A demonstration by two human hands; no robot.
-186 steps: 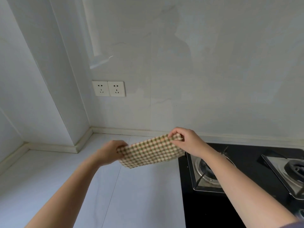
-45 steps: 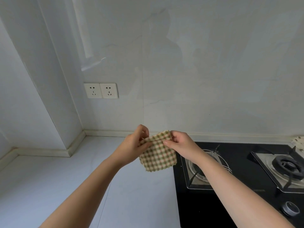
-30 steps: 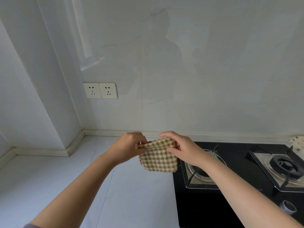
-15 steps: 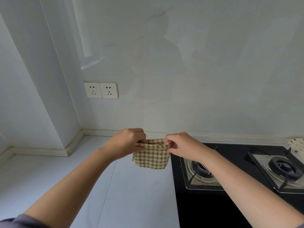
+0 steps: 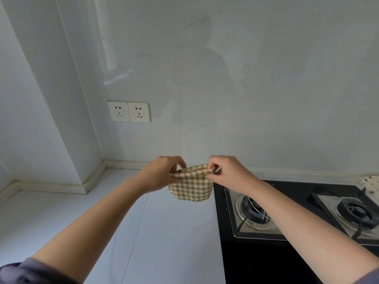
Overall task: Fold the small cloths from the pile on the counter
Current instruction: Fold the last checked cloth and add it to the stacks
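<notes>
One small green, red and cream checked cloth (image 5: 191, 186) was all I could see being worked from my end. It was held up off the pale grey smooth counter (image 5: 164, 232), toward the counter's back edge and just left of the black glass gas hob (image 5: 256, 263). The left hand (image 5: 162, 175) pinched its upper left corner between thumb and curled fingers. The right hand (image 5: 227, 173) pinched the upper right corner the same way. Both hands were thus clamped on the cloth, near each other with only its short top edge between them.

That top edge showed several layers lying together, and the hanging part was a compact near-square. I judged this cloth folded more than once and close to finished. What was left for it was to square the edges and lay it down on the counter.

Where finished cloths were going did not show, so I could not say how many were done. At the far right of the view, behind the hob's right burner, a scrap of pale spotted fabric (image 5: 371, 182) poked in. I took it for part of the pile, though too little showed to count what was left.
</notes>
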